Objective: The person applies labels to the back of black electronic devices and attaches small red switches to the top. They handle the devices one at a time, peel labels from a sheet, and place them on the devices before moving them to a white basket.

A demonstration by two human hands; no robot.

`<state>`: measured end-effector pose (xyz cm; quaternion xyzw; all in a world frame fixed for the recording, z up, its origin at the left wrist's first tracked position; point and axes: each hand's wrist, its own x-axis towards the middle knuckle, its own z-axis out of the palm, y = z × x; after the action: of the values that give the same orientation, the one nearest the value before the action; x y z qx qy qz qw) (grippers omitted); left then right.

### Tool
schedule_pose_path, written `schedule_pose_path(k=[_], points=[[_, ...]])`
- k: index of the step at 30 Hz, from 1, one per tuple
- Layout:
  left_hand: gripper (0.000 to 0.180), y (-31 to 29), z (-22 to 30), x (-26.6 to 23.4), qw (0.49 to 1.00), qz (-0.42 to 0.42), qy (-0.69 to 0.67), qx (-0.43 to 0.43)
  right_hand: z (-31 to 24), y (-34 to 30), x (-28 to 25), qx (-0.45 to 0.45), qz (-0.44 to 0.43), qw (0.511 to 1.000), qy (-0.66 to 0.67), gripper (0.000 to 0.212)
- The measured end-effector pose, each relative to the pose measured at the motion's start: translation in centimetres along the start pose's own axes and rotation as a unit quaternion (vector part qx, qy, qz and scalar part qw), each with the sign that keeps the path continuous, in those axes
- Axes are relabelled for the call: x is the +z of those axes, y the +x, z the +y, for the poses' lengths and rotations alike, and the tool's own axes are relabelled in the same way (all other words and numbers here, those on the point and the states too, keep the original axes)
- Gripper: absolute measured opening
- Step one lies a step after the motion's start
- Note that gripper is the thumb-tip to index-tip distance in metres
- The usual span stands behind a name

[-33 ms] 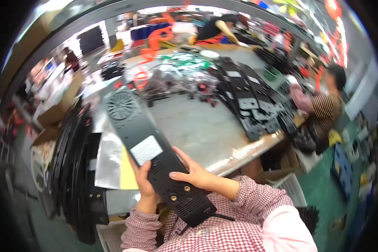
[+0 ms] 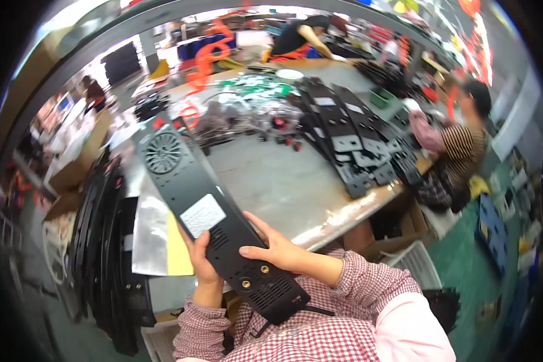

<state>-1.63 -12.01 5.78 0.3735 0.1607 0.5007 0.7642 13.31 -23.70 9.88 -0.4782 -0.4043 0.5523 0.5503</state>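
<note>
Grey and long, the worktop (image 2: 256, 181) stretches through a busy workshop with a green floor (image 2: 449, 262). Both hands are closed around one long black panel (image 2: 234, 236), which is held up above the near part of this worktop, slanting from the far left toward the person's checked garment (image 2: 320, 335). The left hand (image 2: 204, 262) grips its left edge, with the thumb laid on the face; the right hand (image 2: 277, 246) grips the opposite edge, its thumb also on the face. On this face there is a round grille (image 2: 163, 152) at the far end, a white label (image 2: 203, 215) near the left thumb, and two brass-coloured fittings closer to the body. Beneath, to the left of the panel, lie a silvery sheet (image 2: 149, 232) and a yellow sheet (image 2: 178, 250). Further left, many dark panels (image 2: 102, 235) stand close together. At the right side of the worktop, black plates (image 2: 332, 120) lie overlapping, and near to them sits a co-worker in a striped top (image 2: 464, 148). Clear plastic bags (image 2: 271, 114) are gathered at the middle, beyond the bare area.
</note>
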Motion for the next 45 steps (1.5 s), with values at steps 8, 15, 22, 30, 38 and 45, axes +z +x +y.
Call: schedule_pose_path(k=[8, 15, 22, 30, 38, 45], points=[[0.076, 2.1, -5.7, 14.5, 0.994, -0.103, 0.041, -0.023, -2.6, -11.0, -9.6, -0.079, 0.095, 0.991, -0.051, 0.098], [0.078, 9.5, -12.9, 26.7, 0.981, -0.18, -0.005, -0.078, -3.7, -15.7, -17.5, -0.154, 0.278, 0.948, 0.001, 0.078], [0.068, 20.4, -23.5, 36.9, 0.973, -0.209, -0.005, -0.094, -8.3, -11.5, -29.6, -0.239, 0.387, 0.89, 0.016, 0.059], [0.046, 28.5, -31.9, 38.0, 0.978, -0.057, 0.172, -0.102, -8.8, -6.4, -39.8, -0.104, 0.413, 0.899, 0.103, 0.048], [0.05, 29.6, -33.2, 36.1, 0.932, -0.122, 0.297, -0.17, -7.8, -6.4, -42.1, -0.095, 0.423, 0.9, 0.043, 0.055], [0.064, 30.1, -34.3, 34.2, 0.848, -0.181, 0.499, -0.018, -5.1, -5.5, -42.8, -0.099, 0.541, 0.816, -0.178, 0.054]])
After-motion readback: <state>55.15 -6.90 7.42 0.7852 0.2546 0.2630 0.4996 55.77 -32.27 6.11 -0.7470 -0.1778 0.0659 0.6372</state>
